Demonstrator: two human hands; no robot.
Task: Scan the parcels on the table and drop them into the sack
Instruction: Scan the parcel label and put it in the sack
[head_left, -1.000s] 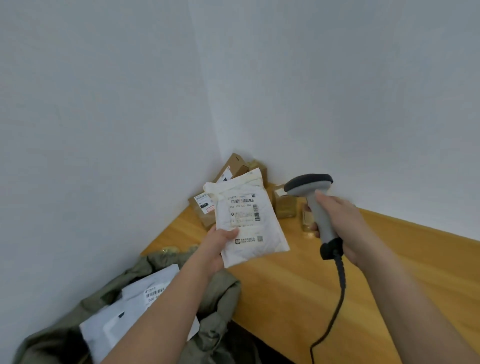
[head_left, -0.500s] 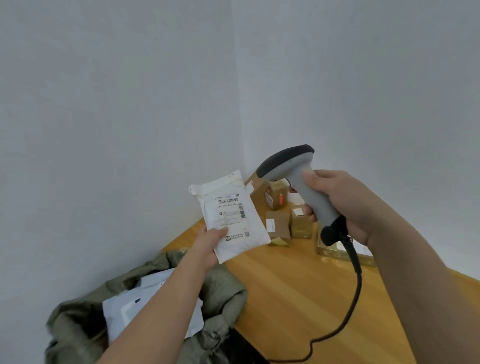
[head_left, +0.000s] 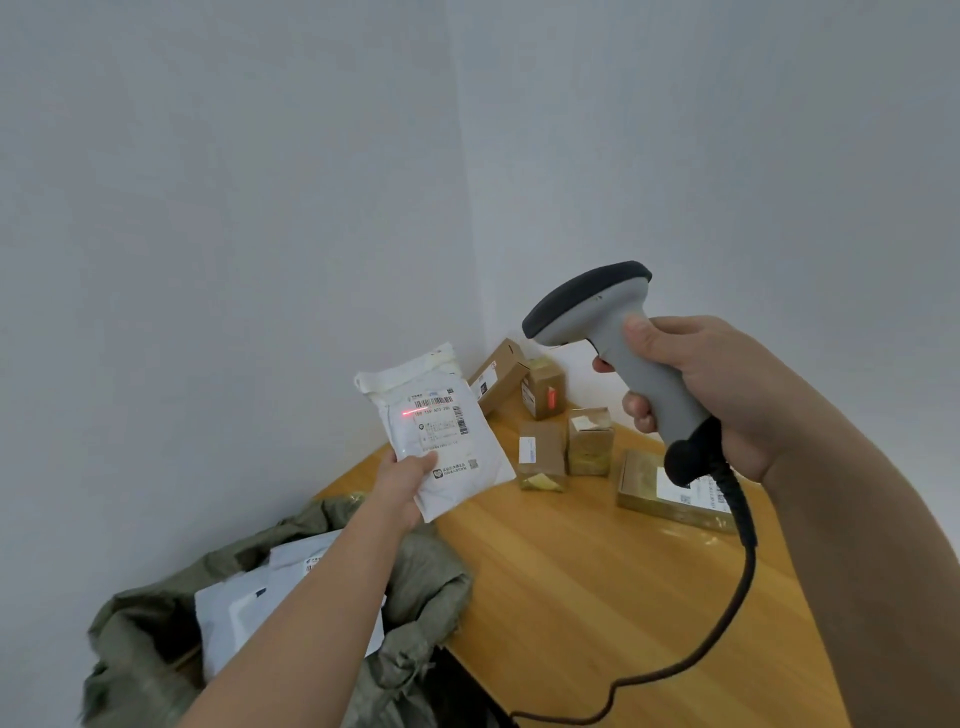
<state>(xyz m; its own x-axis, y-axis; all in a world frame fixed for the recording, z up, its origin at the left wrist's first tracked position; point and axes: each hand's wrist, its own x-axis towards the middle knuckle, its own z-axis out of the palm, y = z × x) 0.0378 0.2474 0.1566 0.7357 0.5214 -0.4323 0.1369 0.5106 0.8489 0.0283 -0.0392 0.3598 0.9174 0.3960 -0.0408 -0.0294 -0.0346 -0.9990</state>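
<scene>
- The left hand (head_left: 402, 480) holds a flat white plastic mailer bag with a printed shipping label (head_left: 436, 431) up in the air; its thumb lies over the bag's lower left corner and the fingers are tucked behind, clamped on that corner.
- A short red scan line (head_left: 413, 414) glows on the label just below the barcode, above the left thumb.
- The right hand (head_left: 711, 395) is wrapped round the handle of a grey handheld barcode scanner with a black head (head_left: 618, 338); its fingers curl firmly about the grip, forefinger at the front, and the black head points toward the mailer.
- A black coiled-end cable (head_left: 727, 597) hangs from the scanner's base below the right fingers and loops down over the wooden surface (head_left: 597, 587).
- Beyond the fingers of both hands, several small brown cardboard boxes (head_left: 543, 452) stand in the corner of the surface, against the pale wall; a flatter brown taped parcel (head_left: 644, 483) lies just below the right hand.
- Under the left forearm, beside the surface's edge, an olive-green woven sack (head_left: 415, 587) gapes, with white mailers (head_left: 234, 608) already lying inside it.
</scene>
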